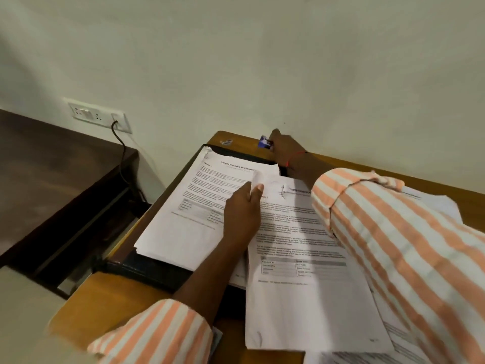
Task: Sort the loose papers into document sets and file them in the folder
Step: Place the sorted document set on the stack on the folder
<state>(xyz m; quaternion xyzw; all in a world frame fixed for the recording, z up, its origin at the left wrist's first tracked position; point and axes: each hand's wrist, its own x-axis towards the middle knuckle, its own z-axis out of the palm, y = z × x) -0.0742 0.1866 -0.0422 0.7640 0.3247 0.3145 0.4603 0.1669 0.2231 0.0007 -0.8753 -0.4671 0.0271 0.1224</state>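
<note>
A black folder (pixel 147 269) lies open on the wooden table (pixel 110 298), with a stack of printed papers (pixel 183 219) on its left half. My left hand (pixel 242 214) pinches the right edge of that stack's top sheet between thumb and fingers. A second set of printed papers (pixel 301 285) lies to the right, partly over the folder. My right hand (pixel 286 151) reaches to the table's far edge and holds a small blue and white object (pixel 264 142) by the wall; what it is stays unclear. More sheets (pixel 433 203) show behind my right sleeve.
A dark wooden desk (pixel 52 166) stands to the left, lower, with a gap between it and the table. A wall socket plate (pixel 97 115) has a black cable (pixel 123 158) running down. The wall rises right behind the table.
</note>
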